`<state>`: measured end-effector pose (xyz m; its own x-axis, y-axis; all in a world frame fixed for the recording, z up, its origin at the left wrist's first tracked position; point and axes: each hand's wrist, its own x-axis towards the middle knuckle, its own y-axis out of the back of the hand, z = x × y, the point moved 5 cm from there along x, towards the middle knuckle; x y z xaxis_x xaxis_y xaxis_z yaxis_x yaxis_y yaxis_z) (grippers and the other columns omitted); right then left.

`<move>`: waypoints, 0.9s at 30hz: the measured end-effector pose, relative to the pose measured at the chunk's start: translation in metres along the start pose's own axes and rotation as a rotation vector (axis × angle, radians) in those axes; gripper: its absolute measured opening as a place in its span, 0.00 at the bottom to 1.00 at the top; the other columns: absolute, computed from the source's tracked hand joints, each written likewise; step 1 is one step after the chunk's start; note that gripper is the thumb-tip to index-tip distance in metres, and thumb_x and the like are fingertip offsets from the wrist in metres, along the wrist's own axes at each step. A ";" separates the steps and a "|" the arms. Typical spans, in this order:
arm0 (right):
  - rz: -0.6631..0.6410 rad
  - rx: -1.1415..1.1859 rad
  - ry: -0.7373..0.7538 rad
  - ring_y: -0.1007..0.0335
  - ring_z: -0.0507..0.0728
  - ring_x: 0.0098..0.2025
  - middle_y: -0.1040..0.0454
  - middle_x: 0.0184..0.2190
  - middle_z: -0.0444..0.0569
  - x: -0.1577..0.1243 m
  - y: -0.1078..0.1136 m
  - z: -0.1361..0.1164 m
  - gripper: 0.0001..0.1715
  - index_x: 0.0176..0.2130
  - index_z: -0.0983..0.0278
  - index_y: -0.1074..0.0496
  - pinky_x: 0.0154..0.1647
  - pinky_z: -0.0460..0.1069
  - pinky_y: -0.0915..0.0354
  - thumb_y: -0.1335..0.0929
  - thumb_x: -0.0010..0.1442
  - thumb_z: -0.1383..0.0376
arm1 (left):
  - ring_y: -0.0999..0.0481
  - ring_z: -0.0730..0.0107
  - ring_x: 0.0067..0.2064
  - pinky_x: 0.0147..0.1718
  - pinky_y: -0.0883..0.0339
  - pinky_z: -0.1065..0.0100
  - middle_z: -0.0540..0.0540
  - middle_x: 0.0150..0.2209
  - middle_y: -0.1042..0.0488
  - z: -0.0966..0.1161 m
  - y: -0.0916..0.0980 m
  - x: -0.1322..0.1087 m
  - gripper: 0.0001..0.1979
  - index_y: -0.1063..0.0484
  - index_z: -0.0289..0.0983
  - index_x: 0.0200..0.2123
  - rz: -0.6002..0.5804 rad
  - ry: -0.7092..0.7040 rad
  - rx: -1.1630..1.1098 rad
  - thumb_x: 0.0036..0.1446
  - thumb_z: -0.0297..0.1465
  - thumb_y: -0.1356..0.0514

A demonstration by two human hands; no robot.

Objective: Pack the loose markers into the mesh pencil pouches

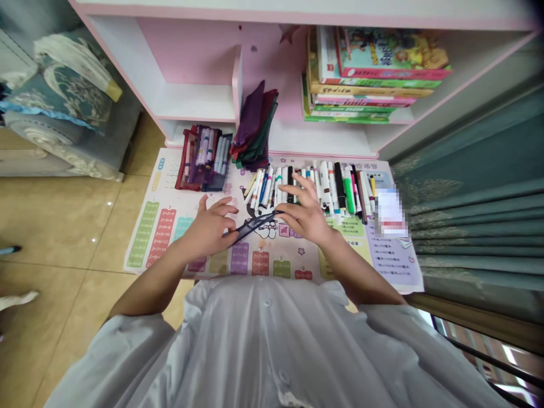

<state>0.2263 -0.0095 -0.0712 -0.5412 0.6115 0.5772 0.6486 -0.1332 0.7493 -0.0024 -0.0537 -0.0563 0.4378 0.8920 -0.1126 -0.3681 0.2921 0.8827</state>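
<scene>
**Hands and grips.** The left hand (208,232) and the right hand (306,215) are both held low over a printed mat (170,243), palms down, fingers curved and partly spread. The left grip is partly closed, with the fingertips pressing one end of a flat dark mesh pouch (255,225). The right grip is also partly closed, pinching the other end between thumb and fingers.

**Position of the pouch.** The pouch spans the gap between the hands, tilted, with its right end higher in the view. It sits just above the mat, near the cartoon print at the mat's centre.

**Adjacent items.** A row of markers (306,190) lies on the mat, just beyond the right hand's fingertips. To the left of the row is an open red pen case (203,158) holding pens. A pile of folded cloth pouches (253,127) in purple, red and green leans against a divider of the pink-and-white shelf unit (195,96).

**Surroundings.** Stacked books (374,76) stand on the shelf to the right. A teal curtain (476,226) hangs along the right side. A sofa (59,102) and tiled floor (55,226) occupy the left side.
</scene>
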 end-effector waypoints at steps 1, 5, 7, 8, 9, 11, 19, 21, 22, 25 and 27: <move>0.017 0.006 -0.018 0.50 0.67 0.71 0.29 0.56 0.48 0.005 -0.002 0.000 0.14 0.40 0.55 0.23 0.68 0.70 0.47 0.34 0.66 0.51 | 0.36 0.45 0.67 0.66 0.68 0.30 0.44 0.53 0.23 0.002 -0.001 -0.002 0.11 0.25 0.39 0.21 0.014 0.004 -0.019 0.55 0.32 0.41; 0.143 0.026 -0.151 0.49 0.69 0.70 0.32 0.59 0.54 0.018 -0.011 -0.006 0.24 0.51 0.56 0.27 0.68 0.71 0.46 0.34 0.63 0.45 | 0.38 0.48 0.68 0.66 0.64 0.33 0.45 0.54 0.24 0.001 -0.005 -0.008 0.13 0.28 0.38 0.22 0.195 0.094 -0.092 0.58 0.33 0.43; 0.166 0.043 -0.223 0.49 0.70 0.70 0.32 0.59 0.55 0.020 -0.019 -0.014 0.26 0.49 0.57 0.27 0.68 0.71 0.47 0.34 0.62 0.43 | 0.39 0.49 0.69 0.66 0.62 0.33 0.44 0.56 0.25 -0.004 -0.008 -0.011 0.13 0.29 0.38 0.23 0.306 0.174 -0.120 0.59 0.34 0.43; 0.159 0.056 -0.248 0.49 0.71 0.70 0.32 0.59 0.55 0.020 -0.025 -0.020 0.25 0.46 0.58 0.26 0.68 0.71 0.47 0.33 0.62 0.43 | 0.40 0.49 0.69 0.66 0.61 0.33 0.44 0.56 0.25 -0.006 -0.010 -0.013 0.13 0.29 0.38 0.23 0.348 0.211 -0.130 0.59 0.34 0.43; 0.135 0.069 -0.267 0.49 0.71 0.70 0.32 0.58 0.56 0.019 -0.031 -0.026 0.24 0.43 0.59 0.25 0.68 0.70 0.47 0.32 0.61 0.44 | 0.40 0.49 0.69 0.66 0.61 0.32 0.43 0.57 0.26 -0.009 -0.012 -0.014 0.13 0.29 0.39 0.23 0.374 0.244 -0.138 0.59 0.34 0.43; 0.071 0.090 -0.297 0.49 0.72 0.70 0.32 0.58 0.56 0.017 -0.044 -0.037 0.22 0.36 0.61 0.25 0.68 0.68 0.46 0.29 0.58 0.45 | 0.41 0.49 0.69 0.65 0.60 0.32 0.42 0.58 0.26 -0.013 -0.016 -0.015 0.12 0.30 0.39 0.24 0.397 0.297 -0.142 0.59 0.34 0.42; -0.176 0.092 -0.411 0.53 0.71 0.71 0.28 0.56 0.55 0.009 -0.076 -0.050 0.11 0.23 0.62 0.27 0.67 0.70 0.49 0.30 0.56 0.65 | 0.41 0.48 0.70 0.64 0.59 0.31 0.40 0.58 0.26 -0.023 -0.023 -0.012 0.13 0.29 0.39 0.25 0.362 0.359 -0.131 0.60 0.36 0.43; -0.196 0.085 -0.423 0.53 0.71 0.71 0.27 0.56 0.55 0.008 -0.078 -0.047 0.11 0.22 0.62 0.27 0.67 0.70 0.49 0.31 0.56 0.66 | 0.41 0.47 0.69 0.64 0.59 0.30 0.40 0.57 0.26 -0.027 -0.026 -0.010 0.13 0.28 0.39 0.25 0.355 0.368 -0.127 0.60 0.36 0.43; -0.197 0.081 -0.430 0.52 0.72 0.71 0.27 0.56 0.55 0.008 -0.078 -0.046 0.11 0.22 0.62 0.27 0.67 0.70 0.49 0.31 0.56 0.66 | 0.41 0.47 0.69 0.64 0.59 0.30 0.40 0.57 0.26 -0.028 -0.027 -0.009 0.13 0.28 0.39 0.25 0.349 0.370 -0.127 0.60 0.36 0.44; -0.192 0.078 -0.438 0.49 0.71 0.70 0.26 0.55 0.54 0.006 -0.079 -0.044 0.12 0.22 0.62 0.26 0.67 0.70 0.49 0.30 0.57 0.64 | 0.42 0.48 0.70 0.64 0.59 0.30 0.40 0.58 0.27 -0.032 -0.032 -0.007 0.15 0.29 0.38 0.25 0.338 0.368 -0.130 0.62 0.37 0.45; -0.176 0.080 -0.429 0.48 0.71 0.70 0.26 0.55 0.54 0.006 -0.079 -0.042 0.14 0.23 0.62 0.26 0.67 0.69 0.48 0.30 0.58 0.62 | 0.43 0.48 0.70 0.65 0.60 0.31 0.41 0.59 0.27 -0.033 -0.033 -0.005 0.16 0.29 0.39 0.25 0.343 0.364 -0.136 0.62 0.38 0.45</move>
<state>0.1498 -0.0285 -0.1132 -0.3878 0.8887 0.2446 0.6148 0.0516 0.7870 -0.0198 -0.0566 -0.1005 -0.0318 0.9995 0.0001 -0.5545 -0.0177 0.8320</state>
